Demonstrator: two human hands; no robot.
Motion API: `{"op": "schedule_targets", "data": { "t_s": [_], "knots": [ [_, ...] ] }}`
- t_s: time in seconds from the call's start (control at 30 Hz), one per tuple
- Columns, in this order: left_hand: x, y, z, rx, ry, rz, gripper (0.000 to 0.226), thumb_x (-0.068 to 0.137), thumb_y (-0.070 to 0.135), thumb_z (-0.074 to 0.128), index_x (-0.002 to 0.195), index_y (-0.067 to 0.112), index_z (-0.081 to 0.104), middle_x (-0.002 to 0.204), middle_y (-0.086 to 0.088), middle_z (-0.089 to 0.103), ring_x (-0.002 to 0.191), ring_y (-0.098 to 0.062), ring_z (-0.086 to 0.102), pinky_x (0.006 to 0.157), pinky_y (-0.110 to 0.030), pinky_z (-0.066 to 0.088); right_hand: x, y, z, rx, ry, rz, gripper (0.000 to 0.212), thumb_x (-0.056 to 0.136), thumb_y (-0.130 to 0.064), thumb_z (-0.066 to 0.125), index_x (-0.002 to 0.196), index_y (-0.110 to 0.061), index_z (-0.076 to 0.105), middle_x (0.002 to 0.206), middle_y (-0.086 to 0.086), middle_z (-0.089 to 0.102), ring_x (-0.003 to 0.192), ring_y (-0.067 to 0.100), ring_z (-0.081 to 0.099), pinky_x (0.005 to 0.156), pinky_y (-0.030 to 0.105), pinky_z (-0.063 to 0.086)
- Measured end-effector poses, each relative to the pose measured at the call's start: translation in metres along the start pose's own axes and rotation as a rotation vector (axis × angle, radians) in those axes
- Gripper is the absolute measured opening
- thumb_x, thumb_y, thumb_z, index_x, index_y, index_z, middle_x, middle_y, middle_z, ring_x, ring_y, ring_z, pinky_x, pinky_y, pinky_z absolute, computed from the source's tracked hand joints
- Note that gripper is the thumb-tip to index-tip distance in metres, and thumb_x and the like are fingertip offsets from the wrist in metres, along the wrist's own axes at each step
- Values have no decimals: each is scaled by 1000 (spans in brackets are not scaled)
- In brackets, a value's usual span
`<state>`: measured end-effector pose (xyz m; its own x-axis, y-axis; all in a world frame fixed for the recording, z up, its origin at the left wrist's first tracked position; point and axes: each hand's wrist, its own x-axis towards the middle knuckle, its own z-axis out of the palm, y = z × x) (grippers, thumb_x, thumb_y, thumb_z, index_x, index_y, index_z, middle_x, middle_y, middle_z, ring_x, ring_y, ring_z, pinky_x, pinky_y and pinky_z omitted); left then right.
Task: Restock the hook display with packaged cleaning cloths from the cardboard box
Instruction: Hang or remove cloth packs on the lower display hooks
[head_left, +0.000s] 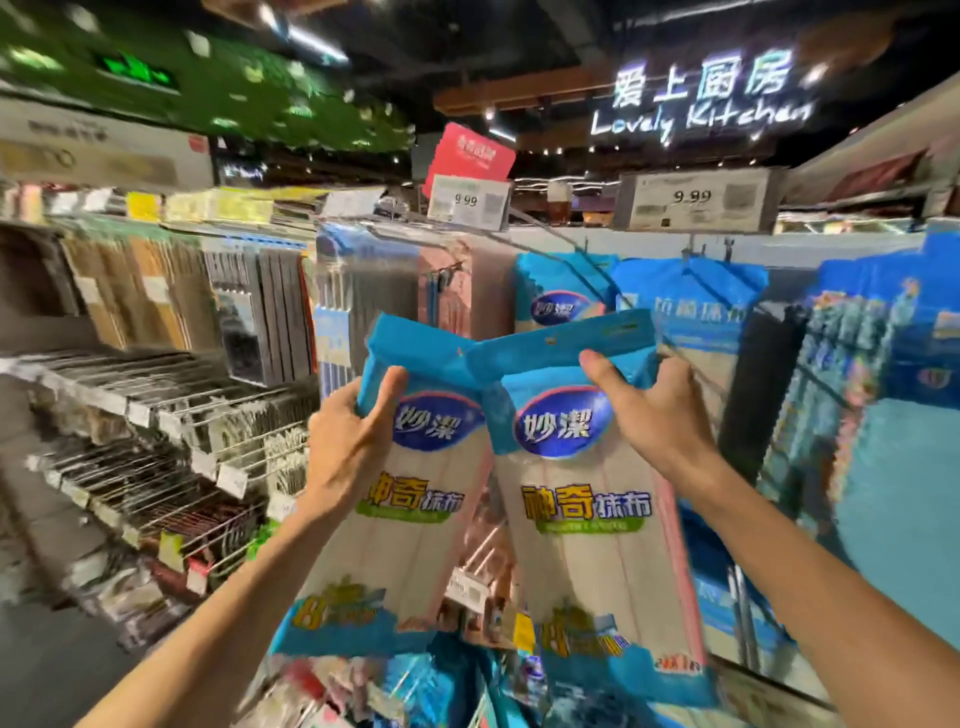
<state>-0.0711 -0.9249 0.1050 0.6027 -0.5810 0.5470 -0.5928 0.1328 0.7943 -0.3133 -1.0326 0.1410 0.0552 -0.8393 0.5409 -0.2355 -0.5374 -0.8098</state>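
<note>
I hold up two blue-topped packs of cleaning cloths in front of the hook display. My left hand grips the left cloth pack near its top, thumb across the front. My right hand grips the right cloth pack just below its blue header, which has a small hang hole. Behind them, more of the same packs hang from metal hooks under two 9.99 price tags. The cardboard box is not in view.
Shelves with rows of hooked dark goods run along the left. Blue packaged goods hang at the right. More packs and price labels sit lower down. A lit "Lovely Kitchen" sign hangs overhead.
</note>
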Motion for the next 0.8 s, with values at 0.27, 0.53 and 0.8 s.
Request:
{"op": "schedule_targets", "data": {
  "t_s": [0.27,0.53,0.8],
  "knots": [
    [55,8,8,9,-10,153,27,96,29,63,122,29,58,106,8,69,94,-8,68,83,-40,59,54,11,25,77,-35,-58,44,74,-44,72,105,-13,70,97,-4,75,93,16,70,87,37,55],
    [81,41,4,-131,118,199,16,104,19,47,93,22,58,93,-3,67,79,-10,67,64,-19,55,93,6,40,345,-85,45,20,79,-18,79,98,-13,75,97,3,75,89,18,73,85,40,59],
    [110,54,-18,434,66,268,37,91,57,59,97,22,69,91,-4,66,81,-24,64,70,-37,55,111,2,63,307,-54,-86,39,69,-49,75,84,-13,73,79,10,75,66,25,70,64,44,58]
  ]
}}
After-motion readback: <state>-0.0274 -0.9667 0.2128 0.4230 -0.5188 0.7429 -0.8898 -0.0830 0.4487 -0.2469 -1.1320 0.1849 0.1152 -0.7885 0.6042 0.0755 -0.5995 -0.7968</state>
